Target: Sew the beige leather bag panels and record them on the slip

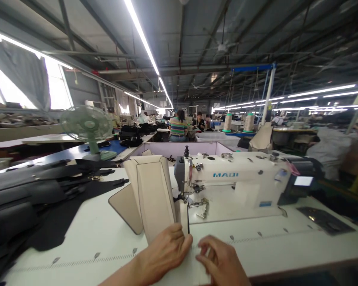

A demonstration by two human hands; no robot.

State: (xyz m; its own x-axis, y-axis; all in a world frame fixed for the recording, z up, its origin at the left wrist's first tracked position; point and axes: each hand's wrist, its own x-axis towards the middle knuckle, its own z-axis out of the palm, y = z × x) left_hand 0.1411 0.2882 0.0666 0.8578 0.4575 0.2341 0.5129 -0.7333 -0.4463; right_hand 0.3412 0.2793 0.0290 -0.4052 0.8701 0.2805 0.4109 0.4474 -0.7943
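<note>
A beige leather-like piece (pixel 153 190) stands folded upright on the white sewing table (pixel 101 238), its right edge under the needle of a white sewing machine (pixel 235 178). My left hand (pixel 164 252) grips the piece's lower edge, fingers closed round it. My right hand (pixel 219 260) lies just to the right, fingers curled in a pinch near the piece's bottom corner; what it holds is hidden.
Dark fabric and black pieces (pixel 32 190) are piled on the left of the table. A green fan (pixel 88 127) stands behind them. Thread cones (pixel 227 122) sit behind the machine. Other people (pixel 178 126) work at tables farther back.
</note>
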